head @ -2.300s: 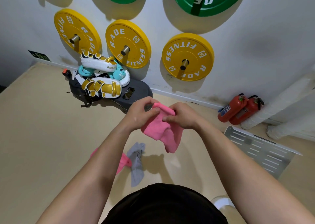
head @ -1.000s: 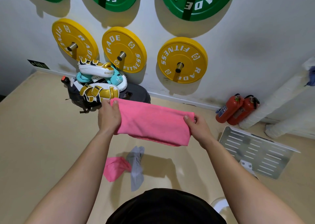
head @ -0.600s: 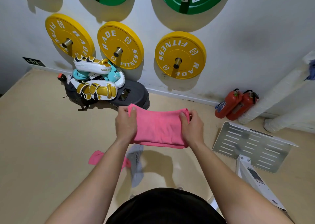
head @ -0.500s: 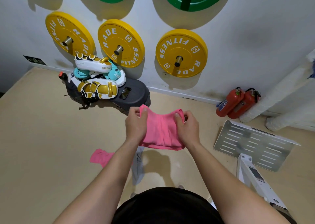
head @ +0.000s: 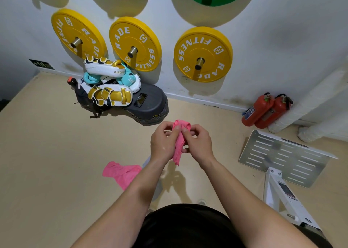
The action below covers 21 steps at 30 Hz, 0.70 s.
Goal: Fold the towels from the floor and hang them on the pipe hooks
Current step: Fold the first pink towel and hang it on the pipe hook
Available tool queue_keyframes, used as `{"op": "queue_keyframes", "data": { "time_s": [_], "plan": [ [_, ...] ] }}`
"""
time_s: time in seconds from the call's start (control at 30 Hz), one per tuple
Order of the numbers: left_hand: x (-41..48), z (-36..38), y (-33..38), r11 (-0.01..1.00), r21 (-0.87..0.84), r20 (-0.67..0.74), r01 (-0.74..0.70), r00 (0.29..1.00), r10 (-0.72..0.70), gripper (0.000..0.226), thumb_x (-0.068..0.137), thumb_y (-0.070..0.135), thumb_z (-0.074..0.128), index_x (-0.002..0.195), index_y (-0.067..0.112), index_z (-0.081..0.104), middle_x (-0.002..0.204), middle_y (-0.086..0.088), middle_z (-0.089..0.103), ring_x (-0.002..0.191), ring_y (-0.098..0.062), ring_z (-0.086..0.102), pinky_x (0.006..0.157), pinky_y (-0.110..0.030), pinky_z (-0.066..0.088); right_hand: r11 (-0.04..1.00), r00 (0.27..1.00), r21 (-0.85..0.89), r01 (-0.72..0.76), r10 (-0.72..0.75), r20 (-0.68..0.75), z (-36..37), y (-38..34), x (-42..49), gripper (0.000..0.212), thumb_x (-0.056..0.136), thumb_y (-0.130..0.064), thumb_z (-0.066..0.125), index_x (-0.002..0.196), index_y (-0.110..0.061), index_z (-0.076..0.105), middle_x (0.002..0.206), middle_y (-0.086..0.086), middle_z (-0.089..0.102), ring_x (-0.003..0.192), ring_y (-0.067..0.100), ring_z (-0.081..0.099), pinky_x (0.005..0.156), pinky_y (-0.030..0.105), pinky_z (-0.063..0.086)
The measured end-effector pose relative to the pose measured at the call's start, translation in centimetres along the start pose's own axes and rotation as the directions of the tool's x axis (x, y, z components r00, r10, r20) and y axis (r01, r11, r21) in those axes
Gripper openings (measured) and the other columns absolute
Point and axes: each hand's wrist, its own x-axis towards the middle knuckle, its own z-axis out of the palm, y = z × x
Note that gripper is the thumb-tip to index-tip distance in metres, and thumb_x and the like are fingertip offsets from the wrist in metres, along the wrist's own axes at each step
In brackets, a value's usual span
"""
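Round yellow weight plates [head: 135, 43] lettered "RADE FITNESS" are hung on the white wall. Below them, "GINGPA" can be read on a white and gold strike pad [head: 105, 68]. A crumpled pink cloth towel [head: 122, 172] is left on the beige floor [head: 47, 153]. In the air above the floor, a bunched pink towel [head: 178, 149] is pinched by the curled fingers of the left hand [head: 162, 144] and the right hand [head: 198, 144].

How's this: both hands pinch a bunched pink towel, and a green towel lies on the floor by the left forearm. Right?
No. The head view shows the floor towel by the left forearm is pink, not green. The left hand and right hand do pinch the bunched pink towel.
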Motion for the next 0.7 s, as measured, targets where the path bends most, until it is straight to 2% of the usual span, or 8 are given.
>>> {"op": "queue_keyframes", "data": {
  "time_s": [0.17, 0.27, 0.37, 0.47, 0.5, 0.57, 0.6, 0.7],
  "plan": [
    [-0.1, 0.1, -0.1, 1.0, 0.022, 0.006, 0.01, 1.0, -0.01, 0.014, 0.092, 0.038, 0.065, 0.088, 0.025, 0.065, 0.076, 0.015, 0.071, 0.068, 0.0, 0.066, 0.074, -0.037, 0.056, 0.998, 0.998, -0.047, 0.045, -0.042, 0.047, 0.0, -0.7, -0.2, 0.011, 0.095, -0.027, 0.063, 0.087, -0.025, 0.071, 0.072, -0.006, 0.069, 0.059, 0.027, 0.07, 0.057, 0.044, 0.061],
    [0.1, 0.0, -0.3, 0.999, -0.017, 0.004, 0.033, 0.999, -0.033, 0.012, 0.092, 0.04, 0.064, 0.094, 0.028, 0.064, 0.079, 0.02, 0.07, 0.07, 0.004, 0.064, 0.078, -0.038, 0.055, 0.992, 0.986, -0.101, 0.074, -0.058, 0.154, -0.4, -0.8, -0.1, 0.024, 0.092, -0.019, 0.055, 0.092, -0.032, 0.075, 0.078, -0.003, 0.072, 0.069, 0.026, 0.066, 0.067, 0.047, 0.061],
    [0.2, -0.4, -0.5, 0.998, -0.041, 0.07, 0.04, 0.997, -0.037, 0.035, 0.081, 0.049, 0.071, 0.109, 0.03, 0.061, 0.096, 0.016, 0.069, 0.088, -0.003, 0.065, 0.08, -0.032, 0.054, 0.985, 0.958, -0.137, 0.102, -0.06, 0.279, -0.8, -0.8, -0.2, 0.036, 0.083, -0.013, 0.046, 0.09, -0.035, 0.074, 0.079, 0.007, 0.067, 0.066, 0.017, 0.056, 0.066, 0.042, 0.055],
    [0.8, -0.8, -0.7, 1.0, 0.003, 0.083, -0.023, 0.996, 0.023, 0.024, 0.088, 0.036, 0.069, 0.108, 0.028, 0.062, 0.098, 0.016, 0.067, 0.094, -0.01, 0.064, 0.078, -0.026, 0.05, 0.96, 0.939, -0.22, 0.172, -0.093, 0.33, -0.9, -0.9, -0.1, 0.051, 0.085, -0.007, 0.05, 0.085, -0.054, 0.071, 0.074, -0.018, 0.064, 0.065, 0.006, 0.05, 0.065, 0.031, 0.045],
    [1.0, -1.1, -0.6, 0.999, 0.021, 0.078, -0.046, 0.996, 0.044, 0.015, 0.092, 0.03, 0.067, 0.106, 0.028, 0.062, 0.096, 0.016, 0.066, 0.092, -0.009, 0.063, 0.075, -0.023, 0.048, 0.948, 0.945, -0.245, 0.203, -0.124, 0.304, -1.1, -0.8, 0.0, 0.049, 0.087, -0.005, 0.054, 0.087, -0.051, 0.071, 0.076, -0.027, 0.063, 0.064, 0.002, 0.049, 0.065, 0.027, 0.043],
    [1.6, -1.9, -0.5, 0.992, 0.073, 0.098, -0.106, 0.99, 0.099, 0.009, 0.093, 0.024, 0.064, 0.101, 0.029, 0.063, 0.091, 0.018, 0.066, 0.087, -0.002, 0.061, 0.069, -0.017, 0.043, 0.891, 0.96, -0.365, 0.27, -0.222, 0.169, -1.8, -0.5, 0.5, 0.027, 0.083, -0.011, 0.064, 0.093, -0.035, 0.069, 0.087, -0.026, 0.061, 0.068, 0.002, 0.05, 0.067, 0.025, 0.042],
    [1.9, -2.3, -0.4, 0.981, 0.104, 0.143, -0.163, 0.979, 0.147, 0.01, 0.093, 0.023, 0.064, 0.099, 0.03, 0.064, 0.09, 0.018, 0.067, 0.086, 0.0, 0.06, 0.068, -0.015, 0.042, 0.852, 0.959, -0.442, 0.281, -0.262, 0.104, -2.3, -0.3, 0.6, 0.027, 0.079, -0.017, 0.07, 0.101, -0.032, 0.065, 0.098, -0.02, 0.057, 0.075, 0.002, 0.05, 0.071, 0.026, 0.044],
    [2.4, -3.5, 0.4, 0.939, 0.134, 0.376, -0.315, 0.893, 0.247, 0.013, 0.091, 0.017, 0.067, 0.1, 0.026, 0.067, 0.091, 0.016, 0.068, 0.085, 0.004, 0.059, 0.071, -0.012, 0.042, 0.746, 0.965, -0.611, 0.263, -0.209, 0.161, -3.8, 0.2, 1.4, 0.076, 0.065, -0.035, 0.081, 0.133, -0.035, 0.047, 0.131, -0.004, 0.034, 0.114, 0.007, 0.037, 0.093, 0.026, 0.04]
  ]
}}
